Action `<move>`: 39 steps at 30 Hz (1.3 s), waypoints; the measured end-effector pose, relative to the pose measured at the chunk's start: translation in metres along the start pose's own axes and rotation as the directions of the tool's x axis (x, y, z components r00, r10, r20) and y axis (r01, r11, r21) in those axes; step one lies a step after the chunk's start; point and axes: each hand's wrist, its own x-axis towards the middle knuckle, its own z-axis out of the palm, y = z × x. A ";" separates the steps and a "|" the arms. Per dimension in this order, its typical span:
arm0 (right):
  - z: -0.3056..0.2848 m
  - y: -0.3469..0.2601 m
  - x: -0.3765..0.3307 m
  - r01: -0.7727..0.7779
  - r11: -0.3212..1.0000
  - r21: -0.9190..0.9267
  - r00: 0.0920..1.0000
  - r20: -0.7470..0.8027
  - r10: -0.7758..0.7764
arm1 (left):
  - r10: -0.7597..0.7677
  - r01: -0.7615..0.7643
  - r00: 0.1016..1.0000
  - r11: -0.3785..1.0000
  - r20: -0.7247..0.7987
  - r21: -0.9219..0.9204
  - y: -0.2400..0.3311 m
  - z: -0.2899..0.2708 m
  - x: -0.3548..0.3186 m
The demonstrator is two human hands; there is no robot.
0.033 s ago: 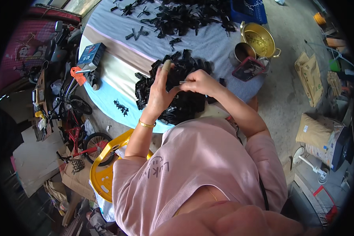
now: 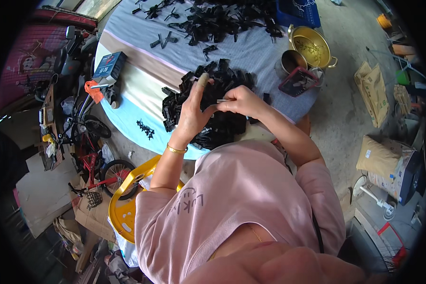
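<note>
A heap of black plastic parts lies at the near edge of the cloth-covered table, right under my hands. Above its left side is my left hand, with a finger wrapped in tan tape stretched out and the thumb spread toward the other hand; some of its fingers are hidden. My right hand is closed in a pinch, and a thin silver-coloured piece sticks out from its fingers. The tip of my left thumb meets the right fingers. Whether a black part sits between the hands cannot be made out.
More black parts spread over the far table, beside a blue basket. A gold-coloured pot, a metal cup and a phone stand at right. A blue box and small black pieces lie left. A yellow chair is beside me.
</note>
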 end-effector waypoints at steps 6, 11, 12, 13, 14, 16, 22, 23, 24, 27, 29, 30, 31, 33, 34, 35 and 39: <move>0.006 -0.010 -0.039 0.130 0.982 -0.140 0.991 0.055 -0.124 | 0.002 0.033 0.989 0.973 0.150 -0.230 0.011 0.003 -0.014; 0.018 0.003 -0.037 0.427 0.903 0.048 0.879 -0.254 -0.403 | -0.227 0.265 0.963 0.682 0.146 -0.682 0.015 0.019 -0.030; 0.020 0.000 -0.038 0.401 0.899 0.173 0.899 -0.264 -0.350 | -0.224 0.259 0.963 0.631 0.148 -0.732 0.018 0.019 -0.029; 0.020 -0.004 -0.040 0.368 0.882 0.293 0.917 -0.269 -0.294 | -0.217 0.250 0.965 0.575 0.149 -0.779 0.019 0.018 -0.027; 0.022 -0.009 -0.044 0.365 0.911 0.190 0.913 -0.263 -0.311 | -0.226 0.246 0.965 0.578 0.137 -0.779 0.018 0.018 -0.028; 0.024 -0.008 -0.045 0.367 0.926 0.090 0.914 -0.218 -0.341 | -0.276 0.248 0.954 0.506 0.118 -0.826 0.018 0.016 -0.031; 0.031 -0.018 -0.052 0.372 0.924 -0.092 0.902 -0.198 -0.383 | -0.300 0.269 0.948 0.592 0.103 -0.760 0.022 0.011 -0.039; 0.031 -0.019 -0.053 0.371 0.920 -0.122 0.902 -0.188 -0.389 | -0.300 0.270 0.948 0.592 0.103 -0.760 0.023 0.011 -0.040; 0.031 -0.019 -0.053 0.370 0.916 -0.152 0.902 -0.177 -0.394 | -0.282 0.242 0.957 0.664 0.062 -0.708 0.024 0.012 -0.041; 0.035 -0.018 -0.056 0.351 0.926 -0.141 0.903 -0.211 -0.374 | -0.234 0.178 0.972 0.755 -0.005 -0.631 0.028 0.012 -0.040; 0.040 -0.021 -0.060 0.358 0.921 -0.154 0.892 -0.234 -0.386 | -0.209 0.147 0.978 0.777 -0.029 -0.612 0.029 0.013 -0.041; 0.041 -0.021 -0.061 0.365 0.916 -0.168 0.881 -0.254 -0.398 | -0.184 0.120 0.980 0.849 -0.075 -0.515 0.029 0.013 -0.042; 0.040 -0.018 -0.059 0.363 0.916 -0.169 0.880 -0.261 -0.397 | -0.151 0.092 0.982 0.908 -0.115 -0.410 0.030 0.014 -0.043; 0.039 -0.004 -0.051 0.306 0.951 -0.049 0.920 -0.242 -0.308 | -0.081 0.035 0.986 0.956 -0.145 -0.293 0.031 0.015 -0.044; 0.039 0.001 -0.049 0.304 0.951 -0.050 0.918 -0.253 -0.306 | -0.007 -0.022 0.985 0.985 -0.171 -0.168 0.030 0.015 -0.044; 0.040 0.005 -0.047 0.259 0.966 0.004 0.939 -0.236 -0.251 | -0.001 -0.027 0.987 0.985 -0.163 -0.173 0.029 0.013 -0.043; 0.035 0.018 -0.043 0.190 0.980 0.052 0.965 -0.193 -0.177 | -0.081 0.080 0.994 0.997 -0.077 -0.021 0.035 0.011 -0.042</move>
